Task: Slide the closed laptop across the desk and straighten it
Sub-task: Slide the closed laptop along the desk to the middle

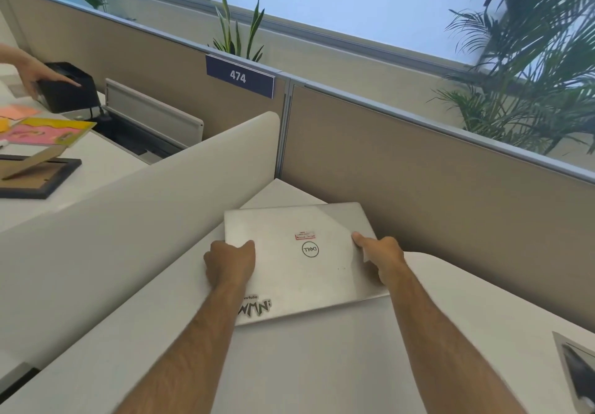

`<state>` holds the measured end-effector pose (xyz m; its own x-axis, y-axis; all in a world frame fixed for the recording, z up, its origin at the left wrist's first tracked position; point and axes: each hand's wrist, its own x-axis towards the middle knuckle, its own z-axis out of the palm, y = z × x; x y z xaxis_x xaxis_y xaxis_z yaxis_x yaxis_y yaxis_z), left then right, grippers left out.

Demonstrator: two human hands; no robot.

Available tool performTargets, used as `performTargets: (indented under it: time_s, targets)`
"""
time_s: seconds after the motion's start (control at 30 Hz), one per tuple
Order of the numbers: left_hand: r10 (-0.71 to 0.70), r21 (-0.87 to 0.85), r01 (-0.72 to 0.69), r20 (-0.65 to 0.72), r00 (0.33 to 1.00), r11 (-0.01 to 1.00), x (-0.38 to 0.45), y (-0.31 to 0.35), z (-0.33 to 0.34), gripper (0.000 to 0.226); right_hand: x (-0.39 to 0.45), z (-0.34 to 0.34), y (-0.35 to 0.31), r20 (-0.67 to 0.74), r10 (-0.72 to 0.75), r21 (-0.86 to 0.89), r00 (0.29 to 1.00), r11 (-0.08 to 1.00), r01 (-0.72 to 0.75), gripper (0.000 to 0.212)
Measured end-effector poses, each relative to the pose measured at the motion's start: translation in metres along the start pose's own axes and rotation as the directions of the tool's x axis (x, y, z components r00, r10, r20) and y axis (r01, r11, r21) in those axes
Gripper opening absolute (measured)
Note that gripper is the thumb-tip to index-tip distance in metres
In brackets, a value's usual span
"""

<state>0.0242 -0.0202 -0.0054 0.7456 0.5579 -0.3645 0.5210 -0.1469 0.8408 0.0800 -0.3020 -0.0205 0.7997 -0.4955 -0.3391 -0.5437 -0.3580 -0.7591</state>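
A closed silver laptop (301, 272) with a round logo, a red label and a black sticker lies on the white desk (322, 365) near its far corner. It sits slightly turned, its right side nearer the partition. My left hand (230, 263) grips its left edge, thumb on the lid. My right hand (383, 257) grips its right edge, thumb on top, fingers hidden beneath.
A white divider panel (135, 226) borders the desk on the left, a tan partition (434, 188) at the back. A dark grey object (579, 375) lies at the right edge. On the neighbouring desk another person's hand (35, 77) touches a black box (69, 88), beside papers and a frame.
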Motion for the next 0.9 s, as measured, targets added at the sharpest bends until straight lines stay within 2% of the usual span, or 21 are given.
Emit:
performTargets:
  time_s: [0.17, 0.43, 0.67, 0.9]
  targets:
    - [-0.013, -0.02, 0.013, 0.02, 1.0, 1.0, -0.025, -0.009, -0.016, 0.034, -0.029, -0.013, 0.012, -0.003, 0.011, -0.009, 1.0, 1.0, -0.012, 0.057]
    - [0.022, 0.083, -0.03, 0.103, 0.994, 0.996, -0.071, -0.028, -0.045, 0.029, -0.086, -0.051, 0.038, -0.05, 0.044, -0.05, 0.998, 0.998, -0.046, 0.049]
    - [0.03, 0.163, -0.059, 0.176, 0.984, 0.985, -0.121, -0.038, -0.065, 0.048, -0.136, -0.095, 0.067, -0.086, 0.074, -0.072, 0.994, 0.994, -0.08, 0.06]
    - [0.074, 0.215, -0.125, 0.231, 0.97, 0.969, -0.168, -0.047, -0.075, 0.046, -0.181, -0.14, 0.109, -0.138, 0.125, -0.05, 0.982, 0.99, -0.133, 0.075]
